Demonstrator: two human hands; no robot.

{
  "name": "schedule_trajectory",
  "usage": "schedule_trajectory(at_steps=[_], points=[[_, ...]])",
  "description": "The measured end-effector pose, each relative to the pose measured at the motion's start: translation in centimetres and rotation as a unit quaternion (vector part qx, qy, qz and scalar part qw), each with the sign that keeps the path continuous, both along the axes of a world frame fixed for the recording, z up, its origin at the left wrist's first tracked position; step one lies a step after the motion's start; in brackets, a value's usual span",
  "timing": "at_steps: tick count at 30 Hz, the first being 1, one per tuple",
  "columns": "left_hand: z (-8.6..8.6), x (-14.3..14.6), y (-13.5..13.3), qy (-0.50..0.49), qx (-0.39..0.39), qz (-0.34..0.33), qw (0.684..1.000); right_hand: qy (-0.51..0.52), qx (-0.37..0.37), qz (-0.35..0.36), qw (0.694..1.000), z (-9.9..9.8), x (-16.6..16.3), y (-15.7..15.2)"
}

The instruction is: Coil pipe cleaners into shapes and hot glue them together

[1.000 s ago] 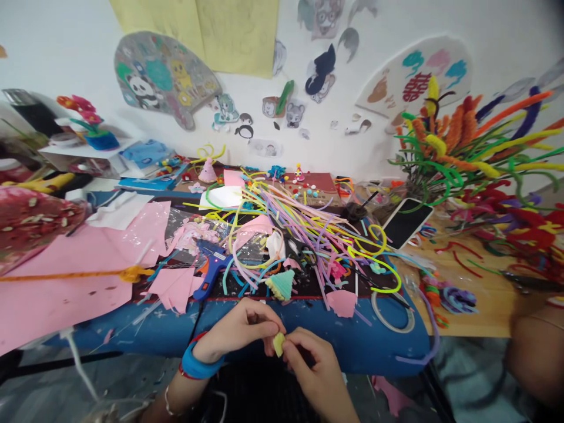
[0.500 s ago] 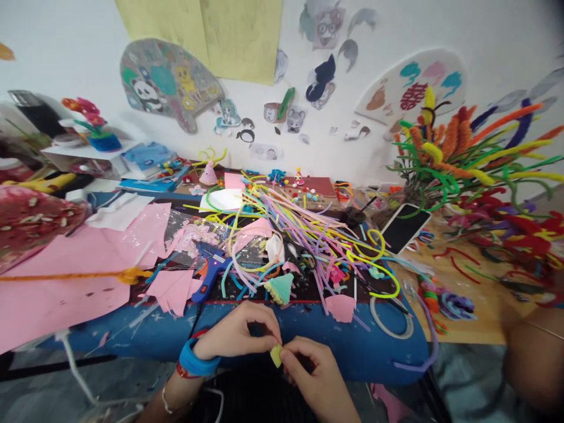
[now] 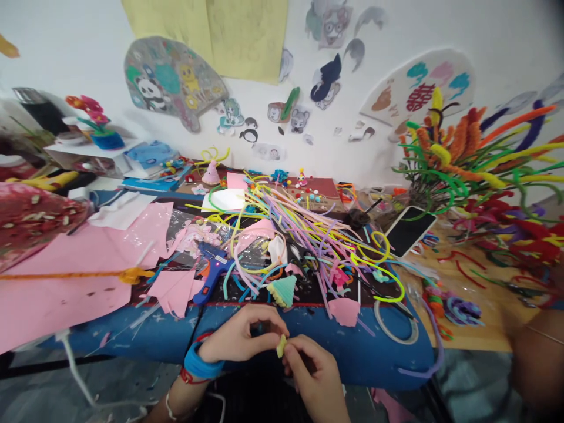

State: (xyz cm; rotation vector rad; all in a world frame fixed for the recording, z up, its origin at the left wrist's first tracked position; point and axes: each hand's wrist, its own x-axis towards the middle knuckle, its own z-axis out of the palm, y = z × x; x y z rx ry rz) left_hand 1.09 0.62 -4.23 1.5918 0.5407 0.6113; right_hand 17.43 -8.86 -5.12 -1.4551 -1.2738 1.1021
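My left hand [image 3: 241, 336] and my right hand [image 3: 314, 370] meet just in front of the table's near edge. Both pinch a small pale yellow fuzzy piece [image 3: 281, 345] between their fingertips. A blue band sits on my left wrist. Just beyond the hands, on the table, lies a small green and yellow cone [image 3: 282, 290] and a pink paper cone [image 3: 344, 311]. A heap of coloured pipe cleaners [image 3: 304, 229] spreads across the middle of the table.
A blue glue gun [image 3: 212, 274] lies left of the cone, beside pink paper sheets [image 3: 74, 264]. A tape ring [image 3: 395, 320] and a phone [image 3: 409, 230] are to the right. Pipe-cleaner flowers [image 3: 467, 158] stand at the far right. Another person's arm [image 3: 540, 358] shows at the right edge.
The hands have kept working the yellow piece, which now looks narrower between the fingertips. The view has shifted slightly; nothing on the table moved.
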Motion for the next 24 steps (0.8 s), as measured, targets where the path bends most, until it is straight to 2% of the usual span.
schedule_trajectory(at_steps=[3,7,15,19,24], points=[[-0.5,0.2,-0.2,-0.028,-0.037,0.01,0.999,-0.014,0.028,-0.034,0.999,-0.1,-0.3,0.1],[-0.9,0.8,-0.5,-0.036,-0.017,0.084,0.996,-0.044,0.054,-0.072,0.995,0.0,-0.3,0.4],[-0.6,1.1,-1.3,-0.027,-0.022,0.138,0.99,-0.101,0.13,-0.056,0.985,0.5,-0.5,0.7],[-0.9,1.3,-1.6,-0.046,-0.075,0.187,0.978,-0.141,0.187,-0.084,0.969,0.3,-0.9,0.2],[-1.5,1.9,-2.4,-0.077,-0.187,0.194,0.96,-0.178,0.264,-0.093,0.943,0.1,-1.4,-0.3]])
